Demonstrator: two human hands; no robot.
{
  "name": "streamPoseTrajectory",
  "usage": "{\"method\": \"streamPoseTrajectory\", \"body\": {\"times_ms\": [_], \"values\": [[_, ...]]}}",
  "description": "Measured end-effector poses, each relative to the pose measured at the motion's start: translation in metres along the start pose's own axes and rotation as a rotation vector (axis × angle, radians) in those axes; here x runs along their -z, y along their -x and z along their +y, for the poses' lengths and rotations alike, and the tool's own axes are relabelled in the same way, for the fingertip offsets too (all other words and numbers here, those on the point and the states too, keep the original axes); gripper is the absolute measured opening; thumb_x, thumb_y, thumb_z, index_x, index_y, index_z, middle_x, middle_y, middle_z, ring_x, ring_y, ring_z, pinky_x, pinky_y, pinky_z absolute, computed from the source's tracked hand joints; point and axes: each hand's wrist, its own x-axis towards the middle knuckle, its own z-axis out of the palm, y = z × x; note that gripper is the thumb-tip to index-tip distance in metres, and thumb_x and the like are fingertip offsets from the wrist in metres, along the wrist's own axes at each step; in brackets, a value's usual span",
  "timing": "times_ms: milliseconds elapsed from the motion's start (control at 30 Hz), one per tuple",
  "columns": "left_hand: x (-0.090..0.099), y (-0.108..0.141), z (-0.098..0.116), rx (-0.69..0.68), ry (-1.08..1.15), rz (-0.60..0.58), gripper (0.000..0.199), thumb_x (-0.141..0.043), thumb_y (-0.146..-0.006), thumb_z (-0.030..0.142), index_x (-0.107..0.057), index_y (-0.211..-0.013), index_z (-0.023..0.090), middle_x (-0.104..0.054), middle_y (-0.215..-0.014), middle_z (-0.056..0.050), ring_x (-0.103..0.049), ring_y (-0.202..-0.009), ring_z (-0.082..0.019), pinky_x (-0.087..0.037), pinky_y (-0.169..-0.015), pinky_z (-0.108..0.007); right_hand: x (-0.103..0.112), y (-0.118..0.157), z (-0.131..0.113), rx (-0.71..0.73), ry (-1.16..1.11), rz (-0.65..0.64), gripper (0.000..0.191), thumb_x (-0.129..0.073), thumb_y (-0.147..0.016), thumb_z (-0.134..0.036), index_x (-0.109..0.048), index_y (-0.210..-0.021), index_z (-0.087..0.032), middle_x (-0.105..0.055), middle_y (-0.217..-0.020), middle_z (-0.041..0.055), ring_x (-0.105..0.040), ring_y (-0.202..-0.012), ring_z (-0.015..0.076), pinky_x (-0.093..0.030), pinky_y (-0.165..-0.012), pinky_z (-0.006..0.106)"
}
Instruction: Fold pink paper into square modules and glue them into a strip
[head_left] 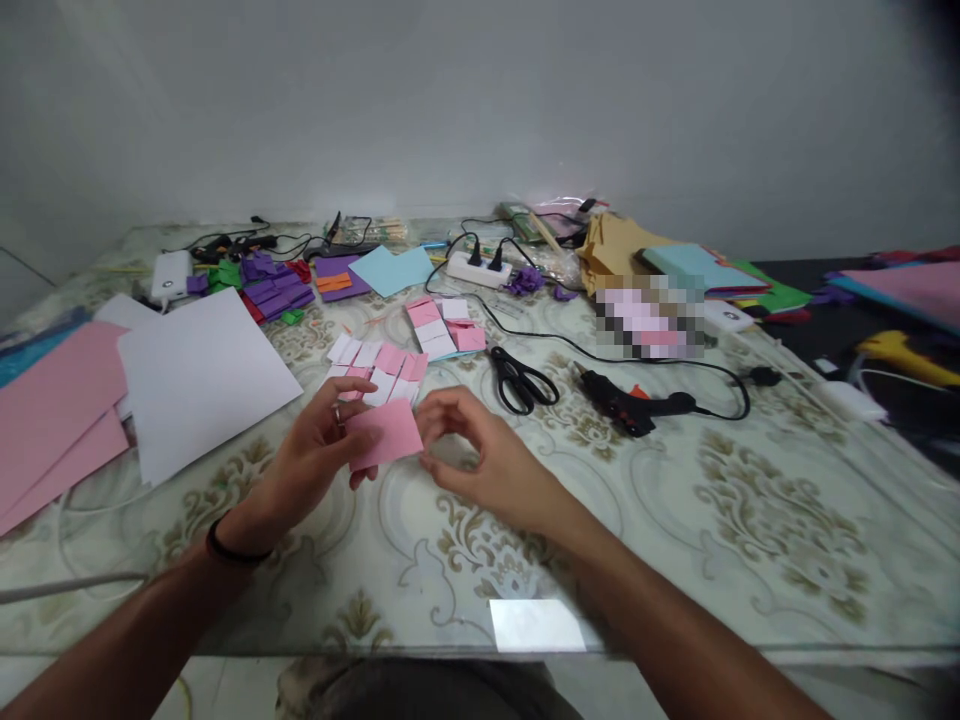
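Note:
A small pink rectangle of paper (388, 434) is held above the table, its face toward me. My left hand (322, 440) grips it from the left, thumb across the front and fingers behind. At its right edge is my right hand (469, 435), thumb and fingers curled in a pinch there; the fingertips are partly hidden. Just behind the hands lie folded pink and white paper pieces (386, 368). Beyond them, a second group of pink and white folded pieces (431, 330) rests on light blue paper. Black-handled scissors (523, 380) lie to the right of my right hand.
A black glue gun (630, 402) with a cord lies at right. White sheets (206, 385) and pink sheets (52, 410) cover the left side. Toward the wall are purple paper pieces (274, 290), blue sheets (394, 270) and a white power strip (478, 270).

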Motion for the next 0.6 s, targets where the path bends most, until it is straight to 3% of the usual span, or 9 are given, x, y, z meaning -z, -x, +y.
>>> {"method": "streamPoseTrajectory", "body": {"times_ms": [67,100,200,267,400,500,600], "values": [[0.005,0.003,0.006,0.057,-0.030,-0.132,0.040,-0.075,-0.092,0.027,-0.054,-0.126,0.026,-0.065,-0.080,0.005,-0.061,-0.050,-0.008,-0.047,-0.042,-0.015,0.008,-0.001,-0.004,0.057,0.035,-0.034,0.056,-0.070,-0.084,-0.009,-0.056,-0.135,-0.027,-0.069,-0.116,0.0041,-0.068,-0.099,0.0167,-0.052,-0.096,0.035],[0.006,0.004,0.008,0.089,-0.048,-0.197,0.042,-0.074,-0.093,0.027,-0.053,-0.129,0.026,-0.066,-0.083,0.004,-0.061,-0.051,-0.008,-0.049,-0.043,-0.016,0.011,-0.001,-0.007,0.069,0.046,-0.066,0.053,-0.069,-0.086,-0.008,-0.060,-0.135,-0.027,-0.071,-0.117,0.0041,-0.068,-0.100,0.0167,-0.053,-0.095,0.035],[0.006,0.005,0.010,0.139,-0.088,-0.301,0.049,-0.076,-0.090,0.026,-0.052,-0.133,0.027,-0.068,-0.096,0.000,-0.063,-0.055,-0.008,-0.052,-0.046,-0.018,0.016,-0.002,-0.013,0.106,0.077,-0.212,0.021,-0.070,-0.089,-0.011,-0.077,-0.105,-0.024,-0.075,-0.102,0.0032,-0.070,-0.094,0.0168,-0.054,-0.086,0.031],[0.004,0.003,0.009,0.120,-0.082,-0.228,0.055,-0.079,-0.087,0.023,-0.051,-0.135,0.027,-0.067,-0.095,0.001,-0.062,-0.057,-0.008,-0.050,-0.046,-0.017,0.015,-0.002,-0.016,0.120,0.088,-0.227,0.013,-0.072,-0.090,-0.012,-0.079,-0.091,-0.022,-0.076,-0.095,0.0032,-0.071,-0.088,0.0163,-0.054,-0.079,0.029],[0.001,-0.004,0.004,0.074,-0.012,0.015,0.058,-0.085,-0.079,0.019,-0.054,-0.128,0.024,-0.069,-0.087,0.002,-0.062,-0.062,-0.008,-0.046,-0.050,-0.015,0.010,-0.001,-0.014,0.145,0.116,-0.134,0.011,-0.073,-0.091,-0.015,-0.081,-0.091,-0.022,-0.075,-0.089,0.0032,-0.070,-0.081,0.0152,-0.053,-0.072,0.028],[0.001,-0.005,0.000,0.050,0.010,0.052,0.049,-0.087,-0.077,0.019,-0.063,-0.119,0.022,-0.074,-0.091,0.000,-0.065,-0.072,-0.010,-0.051,-0.063,-0.018,0.008,0.000,-0.009,0.165,0.140,-0.150,0.012,-0.075,-0.091,-0.017,-0.083,-0.096,-0.025,-0.070,-0.090,0.0030,-0.067,-0.080,0.0147,-0.051,-0.069,0.028],[0.003,-0.004,-0.004,-0.018,-0.029,0.045,0.026,-0.086,-0.080,0.024,-0.072,-0.101,0.019,-0.073,-0.090,-0.002,-0.065,-0.078,-0.012,-0.052,-0.071,-0.022,0.006,0.000,-0.005,0.163,0.166,-0.152,0.018,-0.079,-0.089,-0.017,-0.084,-0.102,-0.028,-0.063,-0.093,0.0030,-0.065,-0.085,0.0156,-0.052,-0.073,0.029]]}}
